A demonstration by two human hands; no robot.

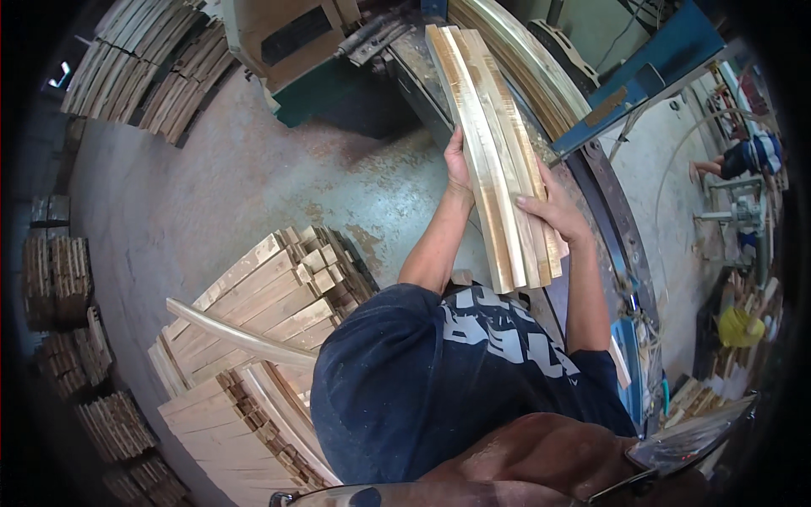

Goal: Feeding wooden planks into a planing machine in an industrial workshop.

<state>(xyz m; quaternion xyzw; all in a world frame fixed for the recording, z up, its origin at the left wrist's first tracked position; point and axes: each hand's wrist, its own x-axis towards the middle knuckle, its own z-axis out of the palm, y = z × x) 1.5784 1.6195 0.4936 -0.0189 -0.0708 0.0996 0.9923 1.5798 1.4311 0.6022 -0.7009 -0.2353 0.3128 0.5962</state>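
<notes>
Several long, slightly curved wooden strips (494,160) lie side by side as one bundle, held up in front of my chest over the edge of a machine bed. My left hand (457,160) grips the bundle's left side, its fingers partly hidden behind the wood. On the other side my right hand (559,207) is closed round the right edge, the thumb lying across the top face. The near end of the bundle reaches close to my dark shirt. More curved strips (528,63) rest on the machine just beyond it.
A blue machine arm (646,97) slants in at upper right. Stacked planks (253,296) stand by my left side, with a curved strip (241,336) across them. Further wood stacks (59,279) line the far left. Another person (752,156) is at the far right.
</notes>
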